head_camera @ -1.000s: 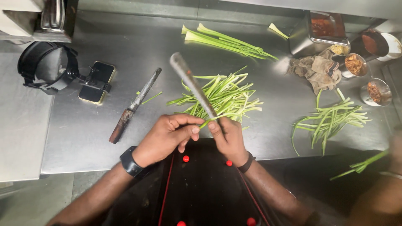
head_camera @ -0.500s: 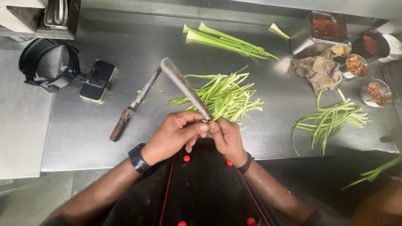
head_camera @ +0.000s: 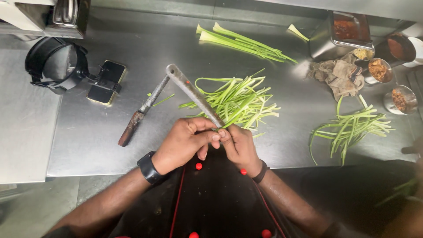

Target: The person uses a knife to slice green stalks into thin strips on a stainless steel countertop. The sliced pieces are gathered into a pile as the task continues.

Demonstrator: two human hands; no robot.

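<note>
left hand (head_camera: 183, 143) + right hand (head_camera: 240, 145): grip knife (head_camera: 194, 94) | green strips (head_camera: 238, 99) behind

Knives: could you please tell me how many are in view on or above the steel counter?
2. One knife is held above the counter by both hands, blade pointing away. A second knife lies flat on the counter, left of the cut greens. Others may be out of frame.

Phone (head_camera: 106, 82) on clamp, black headset (head_camera: 55, 64) upper left; knife (head_camera: 143, 110) beside; rag (head_camera: 340, 74), steel tub (head_camera: 341, 37), spice cups (head_camera: 380, 69) upper right.
</note>
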